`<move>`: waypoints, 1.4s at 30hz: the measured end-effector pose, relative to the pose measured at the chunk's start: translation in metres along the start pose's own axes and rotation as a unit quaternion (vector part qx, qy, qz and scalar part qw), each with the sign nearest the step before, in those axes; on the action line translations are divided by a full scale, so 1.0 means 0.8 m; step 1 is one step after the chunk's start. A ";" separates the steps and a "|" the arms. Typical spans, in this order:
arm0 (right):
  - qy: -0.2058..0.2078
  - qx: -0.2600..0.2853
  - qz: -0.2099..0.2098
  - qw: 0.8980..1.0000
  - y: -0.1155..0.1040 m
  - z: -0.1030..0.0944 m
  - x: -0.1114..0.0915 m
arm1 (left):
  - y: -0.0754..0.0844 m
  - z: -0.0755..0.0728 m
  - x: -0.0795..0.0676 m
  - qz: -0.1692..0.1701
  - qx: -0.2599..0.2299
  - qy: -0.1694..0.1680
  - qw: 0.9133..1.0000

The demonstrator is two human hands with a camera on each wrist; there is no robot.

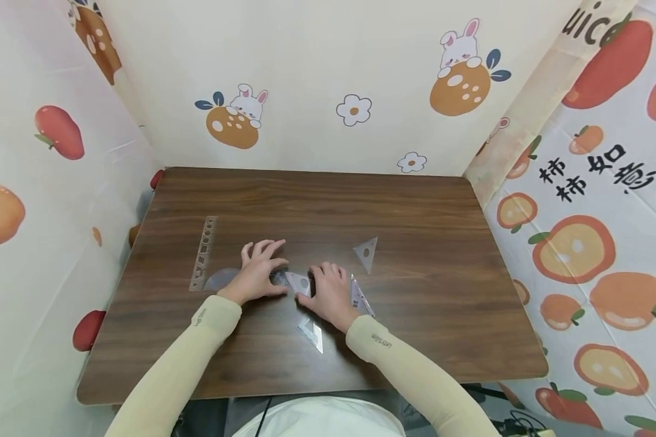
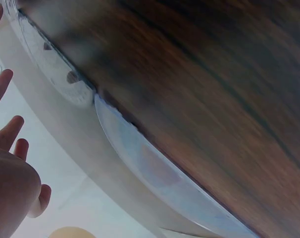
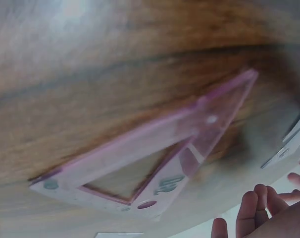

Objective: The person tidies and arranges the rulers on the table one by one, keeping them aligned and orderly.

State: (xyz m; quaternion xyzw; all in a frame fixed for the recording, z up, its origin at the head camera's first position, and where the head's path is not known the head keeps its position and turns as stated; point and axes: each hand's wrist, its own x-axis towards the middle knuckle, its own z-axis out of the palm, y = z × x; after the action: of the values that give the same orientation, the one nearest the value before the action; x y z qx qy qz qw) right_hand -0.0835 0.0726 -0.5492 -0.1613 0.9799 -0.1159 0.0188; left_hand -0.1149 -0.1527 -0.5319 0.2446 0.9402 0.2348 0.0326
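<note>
Two bare hands work low over a brown wood-grain worktop (image 1: 448, 315), amid a scatter of clear plastic drawing tools. The left hand (image 1: 258, 274) spreads its fingers wide and grips nothing, its thumb and forefinger apart beside a small, clear curved piece (image 1: 279, 277). Partly hidden behind that hand lies a semicircular protractor (image 1: 220, 279), its tip appearing to meet the curved piece in the left wrist view, with a stencil ruler (image 1: 203, 254) standing lengthwise just beyond. The right hand (image 1: 330, 291) is relaxed, thumb held off from lightly bent fingers, at the edge of a clear set square (image 1: 296, 280) lying between the two hands; whether it touches the piece cannot be told. A pink-edged set square (image 3: 155, 139) lies just to the right of that hand, another triangle (image 1: 315, 337) nearer the person, and a third triangle (image 1: 367, 260) farther off at right
</note>
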 end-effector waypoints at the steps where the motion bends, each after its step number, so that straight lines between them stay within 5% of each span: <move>1: -0.004 -0.005 0.001 1.000 -0.002 0.001 -0.001 | 0.000 0.002 0.001 0.002 0.003 -0.001 1.000; 19: -0.007 -0.015 0.022 1.000 0.002 0.004 -0.004 | 0.023 0.022 0.025 0.008 0.028 -0.041 0.999; 36: -0.012 0.005 0.043 0.999 0.046 -0.008 -0.009 | 0.050 0.050 0.055 0.023 0.039 -0.030 0.999; 42: -0.001 0.019 0.043 0.999 0.066 -0.018 -0.008 | 0.056 0.049 0.057 -0.009 0.055 -0.013 0.998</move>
State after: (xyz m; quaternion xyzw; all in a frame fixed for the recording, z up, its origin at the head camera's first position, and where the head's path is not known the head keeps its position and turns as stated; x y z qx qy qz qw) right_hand -0.0947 0.1267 -0.5479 -0.1187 0.9836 -0.1332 0.0275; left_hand -0.1281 -0.0797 -0.5435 0.2403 0.9535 0.1790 0.0336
